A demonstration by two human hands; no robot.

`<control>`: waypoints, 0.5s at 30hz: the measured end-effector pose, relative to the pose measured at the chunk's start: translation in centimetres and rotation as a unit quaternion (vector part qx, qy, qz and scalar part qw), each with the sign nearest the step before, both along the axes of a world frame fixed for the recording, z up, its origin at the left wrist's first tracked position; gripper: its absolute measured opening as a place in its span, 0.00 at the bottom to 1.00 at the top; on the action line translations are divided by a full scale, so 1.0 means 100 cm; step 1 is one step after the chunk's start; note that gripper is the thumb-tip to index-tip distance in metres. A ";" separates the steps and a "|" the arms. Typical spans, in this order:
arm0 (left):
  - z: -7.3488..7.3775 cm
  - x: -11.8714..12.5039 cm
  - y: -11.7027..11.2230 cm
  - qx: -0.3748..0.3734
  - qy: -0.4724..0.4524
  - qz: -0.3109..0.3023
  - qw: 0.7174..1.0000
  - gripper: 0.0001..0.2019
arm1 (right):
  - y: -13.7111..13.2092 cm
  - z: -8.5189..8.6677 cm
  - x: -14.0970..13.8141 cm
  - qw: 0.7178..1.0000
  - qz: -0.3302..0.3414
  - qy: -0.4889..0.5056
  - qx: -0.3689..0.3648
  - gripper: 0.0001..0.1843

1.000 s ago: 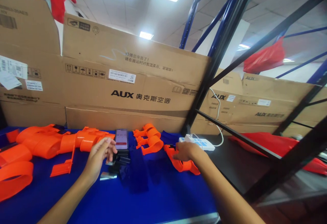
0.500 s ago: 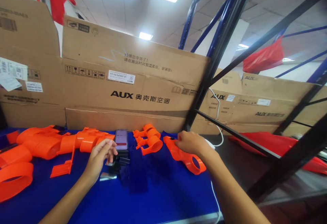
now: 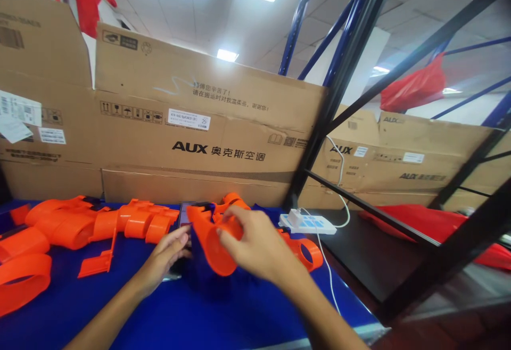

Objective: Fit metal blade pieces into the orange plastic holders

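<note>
My right hand pinches an orange plastic armband, curled into a loop, above the middle of the blue table. My left hand is just left of this armband, fingers apart and slightly bent; it appears to hold nothing. Behind the held armband, the phone is mostly hidden. More orange armbands lie behind my right hand, and another armband rests to its right. Under my left hand, small dark and shiny pieces are mostly covered.
Several looped orange armbands lie at the left of the blue table. A white power strip with a cable sits at the right beside a black rack post. Cardboard boxes stand along the back.
My right hand has moved left from the armbands at the right, bringing one armband to the middle. My left hand has shifted slightly right and down. The power strip is now uncovered.
</note>
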State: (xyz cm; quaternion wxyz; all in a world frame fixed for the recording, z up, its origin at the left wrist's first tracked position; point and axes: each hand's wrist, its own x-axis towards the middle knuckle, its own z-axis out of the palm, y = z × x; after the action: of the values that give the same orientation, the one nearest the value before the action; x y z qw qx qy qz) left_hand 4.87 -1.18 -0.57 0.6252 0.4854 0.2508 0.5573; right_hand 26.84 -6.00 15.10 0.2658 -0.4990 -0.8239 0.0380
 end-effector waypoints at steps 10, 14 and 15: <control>0.013 -0.001 0.012 -0.101 -0.158 0.121 0.975 0.24 | 0.043 -0.060 -0.046 0.972 0.095 0.215 -0.012 0.17; 0.012 0.005 0.008 -0.088 -0.143 0.126 0.978 0.22 | 0.075 -0.085 -0.044 0.931 0.152 0.309 -0.118 0.13; 0.012 0.005 0.006 -0.093 -0.126 0.134 0.979 0.21 | 0.079 -0.092 -0.044 0.924 0.163 0.319 -0.133 0.13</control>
State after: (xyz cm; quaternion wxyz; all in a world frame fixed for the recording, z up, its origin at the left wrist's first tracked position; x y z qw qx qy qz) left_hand 5.40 -0.60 0.65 0.6141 0.3133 0.2838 0.6665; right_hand 22.40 1.86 5.86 0.4361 -0.3504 -0.7529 0.3467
